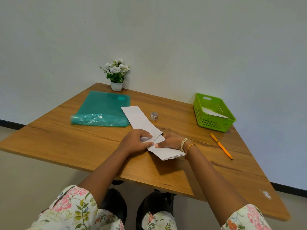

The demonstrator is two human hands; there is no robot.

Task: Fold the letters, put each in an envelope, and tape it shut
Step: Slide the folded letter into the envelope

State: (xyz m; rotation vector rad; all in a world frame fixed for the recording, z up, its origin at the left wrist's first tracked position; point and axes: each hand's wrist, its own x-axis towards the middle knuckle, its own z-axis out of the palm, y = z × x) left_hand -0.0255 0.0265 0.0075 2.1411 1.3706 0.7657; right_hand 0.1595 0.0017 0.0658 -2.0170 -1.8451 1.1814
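Wooden table [66,138], pale wall. Insertion step, judged: left hand [135,141] gripped envelope [141,120] mouth; right hand [171,141] pinched folded letter [167,152]. Next: slide fully in.

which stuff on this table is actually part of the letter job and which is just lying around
For the job:
- envelope
- folded letter, held by left hand and right hand
- tape roll
- green basket with a white paper or envelope in it

Just lying about:
- teal folder
- flower pot
- orange pen
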